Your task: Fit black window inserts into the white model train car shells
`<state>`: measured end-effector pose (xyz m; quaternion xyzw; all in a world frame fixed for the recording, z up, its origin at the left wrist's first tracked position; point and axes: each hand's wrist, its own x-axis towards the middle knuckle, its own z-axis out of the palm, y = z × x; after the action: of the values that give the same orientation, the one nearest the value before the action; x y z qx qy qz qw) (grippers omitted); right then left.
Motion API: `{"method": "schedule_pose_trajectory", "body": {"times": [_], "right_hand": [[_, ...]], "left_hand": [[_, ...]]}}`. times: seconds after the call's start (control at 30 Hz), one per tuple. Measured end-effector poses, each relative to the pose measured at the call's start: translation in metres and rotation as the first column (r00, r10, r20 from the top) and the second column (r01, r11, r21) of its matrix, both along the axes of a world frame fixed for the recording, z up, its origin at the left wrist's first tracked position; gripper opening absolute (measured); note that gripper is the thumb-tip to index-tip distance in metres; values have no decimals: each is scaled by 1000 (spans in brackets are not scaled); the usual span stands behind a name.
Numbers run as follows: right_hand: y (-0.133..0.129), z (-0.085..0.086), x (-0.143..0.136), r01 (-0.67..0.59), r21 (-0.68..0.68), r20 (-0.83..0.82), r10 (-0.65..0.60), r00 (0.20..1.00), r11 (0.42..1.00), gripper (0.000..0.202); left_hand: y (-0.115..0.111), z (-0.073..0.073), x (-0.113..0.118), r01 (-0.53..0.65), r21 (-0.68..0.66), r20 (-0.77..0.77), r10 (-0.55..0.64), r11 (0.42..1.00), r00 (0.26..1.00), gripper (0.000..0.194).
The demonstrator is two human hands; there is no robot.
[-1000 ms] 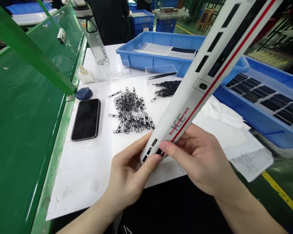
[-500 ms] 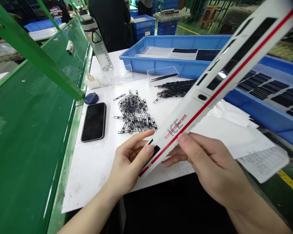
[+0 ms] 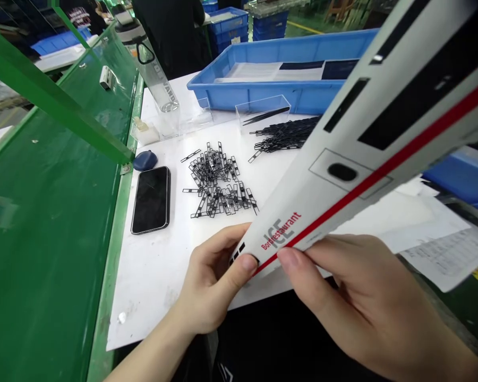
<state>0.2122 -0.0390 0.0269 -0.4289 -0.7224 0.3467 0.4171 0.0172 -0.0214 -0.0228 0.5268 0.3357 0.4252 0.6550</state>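
A long white model train car shell (image 3: 314, 199) with a red stripe, dark windows and the print "ICE Bordrestaurant" slants up to the right, close to the camera. My left hand (image 3: 219, 276) grips its lower end, thumb on the near face. My right hand (image 3: 346, 297) pinches its lower edge beside the lettering. Beyond the shell's lower end, thin black frame pieces (image 3: 219, 183) lie in a loose heap on the white tabletop (image 3: 159, 276). More black strips (image 3: 282, 135) are bunched further right, partly hidden behind the shell.
A phone (image 3: 151, 199), a dark blue lump (image 3: 145, 160) and a bottle (image 3: 155, 69) line the left side, near a green partition (image 3: 51, 228). Black tweezers (image 3: 265, 115) lie at a clear box (image 3: 245, 109). Behind stands a blue bin (image 3: 258, 95); a person in dark clothes (image 3: 171, 37) is beyond.
The shell's far end has come nearer to the camera, so it looks larger and covers more of the right side. Both hands keep their hold, the right slightly lower.
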Motion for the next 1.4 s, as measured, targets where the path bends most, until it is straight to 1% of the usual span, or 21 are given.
{"method": "schedule_pose_trajectory", "body": {"times": [0.17,0.27,0.37,0.47,0.57,0.7,0.77,0.83,0.93,0.97,1.03,1.07,1.13,1.2,1.23,1.3,1.4], "right_hand": [[5,-1,1,-52,8,-22,52,998,999,20],[9,-1,1,-60,23,-42,61,997,998,21],[10,-5,0,-34,-6,-54,34,998,999,25],[11,-10,1,-48,-36,-115,44,992,998,28],[12,-12,6,-79,-37,-140,73,987,996,26],[16,-12,12,-44,-94,-94,35,995,995,29],[18,-12,14,-62,-100,-92,52,994,993,31],[19,-13,15,-75,-103,-90,66,994,992,31],[19,-16,14,-59,-155,-93,45,995,986,31],[18,-18,13,-57,-178,-123,35,992,982,29],[17,-21,9,-81,-227,-237,25,971,971,21],[16,-23,6,-106,-257,-298,26,954,961,17],[13,-27,0,-154,-319,-366,28,930,935,17],[12,-30,-5,-182,-334,-352,56,934,925,18],[12,-31,-7,-184,-331,-325,71,943,926,19],[12,-33,-8,-185,-333,-267,96,959,924,19],[12,-33,-8,-195,-370,-228,115,967,908,17]], "left_hand": [[-7,-1,2,-17,-28,4,17,999,1000,28],[-10,0,4,-79,-28,-4,78,997,997,26],[-11,0,7,-144,0,-32,144,990,989,26],[-8,-2,8,-152,-23,-5,152,988,988,26],[-4,-2,7,-110,-17,32,111,994,993,28],[0,2,6,14,-20,52,-13,1000,999,35],[-1,4,6,20,-31,35,-18,999,999,36],[-3,5,7,-17,-39,11,17,999,1000,36],[-5,4,10,-58,-67,-11,58,996,998,36],[-5,2,11,-71,-70,-7,70,995,998,36],[-5,-1,12,-109,-65,27,111,992,993,35],[-4,-3,12,-145,-71,54,149,987,987,34],[-1,-5,12,-226,-121,111,239,967,965,33],[1,-7,11,-283,-196,153,314,939,937,38],[2,-7,11,-293,-230,164,333,928,928,42],[3,-6,10,-287,-259,175,337,922,925,46],[1,-6,10,-260,-230,160,300,938,940,43]]}}
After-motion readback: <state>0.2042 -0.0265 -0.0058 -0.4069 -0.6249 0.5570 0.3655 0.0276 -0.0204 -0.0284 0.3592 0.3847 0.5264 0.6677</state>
